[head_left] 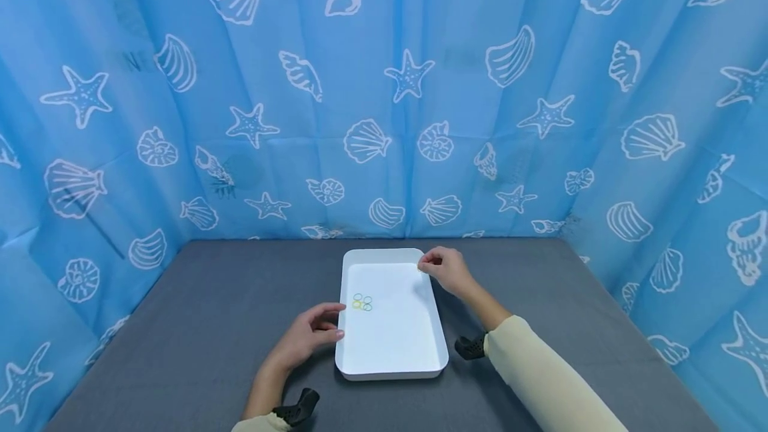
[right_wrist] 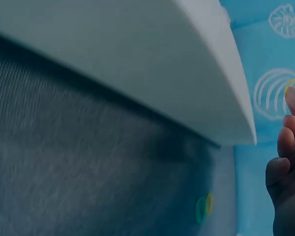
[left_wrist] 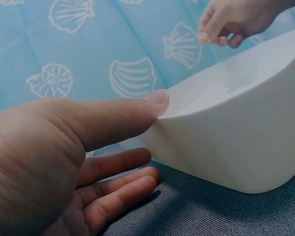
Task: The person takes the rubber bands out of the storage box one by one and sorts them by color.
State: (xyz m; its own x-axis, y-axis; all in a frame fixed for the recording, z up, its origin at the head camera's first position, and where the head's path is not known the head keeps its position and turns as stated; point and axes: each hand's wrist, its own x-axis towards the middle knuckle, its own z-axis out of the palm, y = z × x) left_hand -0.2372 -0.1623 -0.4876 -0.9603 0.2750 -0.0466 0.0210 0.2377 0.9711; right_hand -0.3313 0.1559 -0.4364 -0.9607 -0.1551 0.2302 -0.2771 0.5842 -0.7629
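A white rectangular tray (head_left: 393,352) lies on the table with several thin rings (head_left: 363,303), green, yellow and bluish, grouped at its left inside. My left hand (head_left: 306,339) is at the tray's left side; in the left wrist view its thumb (left_wrist: 157,101) touches the rim, with the other fingers loosely extended beside the outer wall. Above the tray's far right corner, my right hand (head_left: 447,271) pinches a small yellow ring (right_wrist: 291,84) between thumb and finger, the other fingers bent.
In the right wrist view a green ring (right_wrist: 201,210) and a yellow ring (right_wrist: 209,203) show beyond the tray's outer wall. The dark grey table (head_left: 240,285) surrounds the tray. A blue curtain (head_left: 384,99) with white shell prints hangs behind and at both sides.
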